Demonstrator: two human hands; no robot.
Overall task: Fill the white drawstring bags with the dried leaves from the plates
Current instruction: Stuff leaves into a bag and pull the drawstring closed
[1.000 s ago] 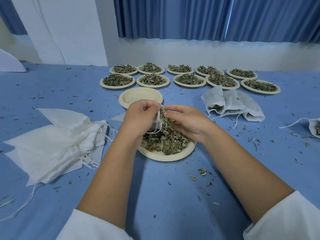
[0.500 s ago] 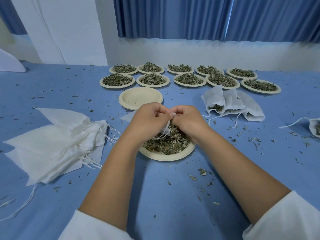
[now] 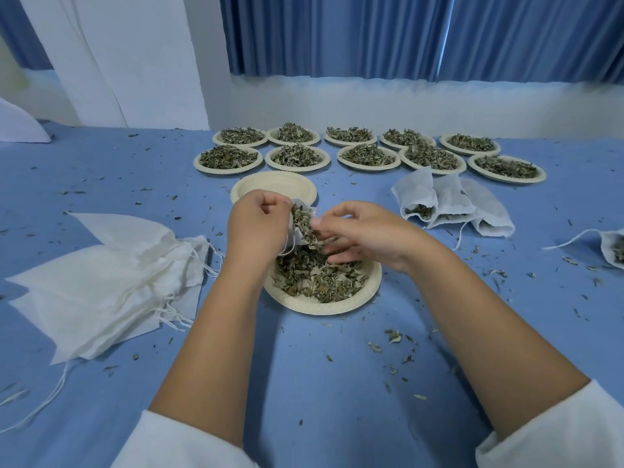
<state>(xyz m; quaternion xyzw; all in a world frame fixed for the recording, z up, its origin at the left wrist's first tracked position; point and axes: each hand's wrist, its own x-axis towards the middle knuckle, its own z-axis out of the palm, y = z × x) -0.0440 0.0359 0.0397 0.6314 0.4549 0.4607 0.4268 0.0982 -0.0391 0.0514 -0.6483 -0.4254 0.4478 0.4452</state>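
Open room first: on the person's side of the near plate [image 3: 341, 310] the blue tablecloth [image 3: 314, 393] runs wide and flat to the bottom edge, littered only with leaf crumbs [image 3: 393, 336]. Left of the near plate, close to its rim, lies a pile of flat bags [image 3: 101, 282], cords trailing toward the plate. Just beyond the near plate sits an empty plate [image 3: 273, 185], partly hidden by the hands. Farther beyond stand ten heaped plates [image 3: 368, 155] in two rows near the table's far edge, under the blue curtain [image 3: 405, 35]. Right of the near plate and a little beyond it, three filled bags [image 3: 449, 204] lean together, mouths facing the person. One more bag [image 3: 613, 251] is cut off by the right edge.

Now the hands, both raised just above the near plate's far half. The left hand [image 3: 256, 228] is curled tight, gripping the white drawstring bag [image 3: 301, 207] at its mouth, knuckles up, a cord hanging below. The bag is mostly hidden between the two hands. The right hand [image 3: 368, 234] meets it from the right, thumb and forefinger pinching a clump of dried leaves [image 3: 317, 275] at the bag's opening, the lower fingers reaching down onto the heap in the plate. Leaves bulge from the bag's mouth. Both forearms are bare, with white sleeves at the bottom corners.
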